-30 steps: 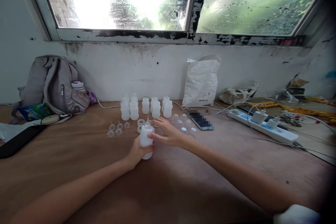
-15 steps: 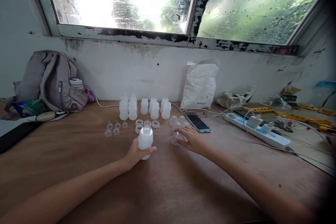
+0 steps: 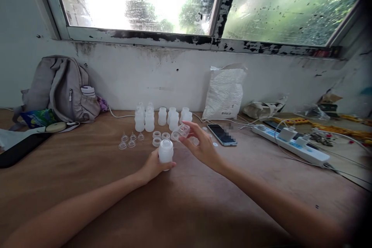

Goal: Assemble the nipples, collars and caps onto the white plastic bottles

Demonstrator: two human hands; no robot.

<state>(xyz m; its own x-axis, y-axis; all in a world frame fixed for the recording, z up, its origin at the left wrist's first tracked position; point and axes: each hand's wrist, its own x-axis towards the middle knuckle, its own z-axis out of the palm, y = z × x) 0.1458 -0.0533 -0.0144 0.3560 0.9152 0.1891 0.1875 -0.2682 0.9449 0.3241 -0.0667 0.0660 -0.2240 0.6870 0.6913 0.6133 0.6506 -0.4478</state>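
Observation:
My left hand [image 3: 153,167] is wrapped round a frosted white baby bottle [image 3: 166,152], which stands upright just above or on the table. My right hand [image 3: 200,143] pinches a clear bottle cap [image 3: 180,131], tilted, up and to the right of that bottle. Behind them stand several white baby bottles [image 3: 173,120], and at the left of that row are capped bottles [image 3: 149,119]. White collar rings [image 3: 156,142] lie just beyond the held bottle. To their left are several clear silicone nipples [image 3: 131,143]. More clear caps are partly hidden behind my right hand.
On the right lie a phone [image 3: 222,135] and a white power strip [image 3: 290,145] with plugs and cables. A white plastic bag [image 3: 225,93] leans on the wall. A grey backpack [image 3: 62,89] and a black case [image 3: 23,149] occupy the left side.
My right hand has lifted a clear cap off the table and carried it left and up toward the bottle. The bottle in my left hand has shifted slightly right.

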